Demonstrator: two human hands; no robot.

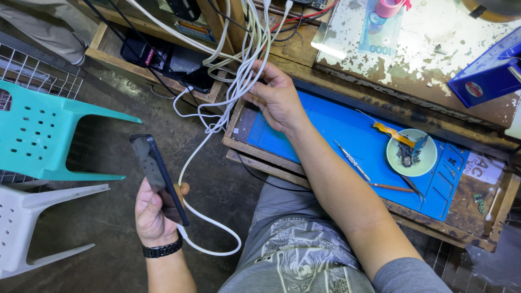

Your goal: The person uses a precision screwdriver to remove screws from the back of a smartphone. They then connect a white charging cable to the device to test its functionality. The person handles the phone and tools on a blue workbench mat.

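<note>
My left hand (153,212) holds a dark smartphone (158,176) upright, low over the concrete floor, with a white cable (202,217) looping from below it. My right hand (277,97) reaches across to the left edge of the workbench and pinches a bundle of white cables (239,81) that hang from above. A black watch band circles my left wrist.
A blue work mat (336,130) lies in a wooden tray, with a green dish (429,157) of small parts, tweezers and a screwdriver. A teal plastic chair (49,130) and a white one (32,217) stand at left. A blue box (488,70) sits at upper right.
</note>
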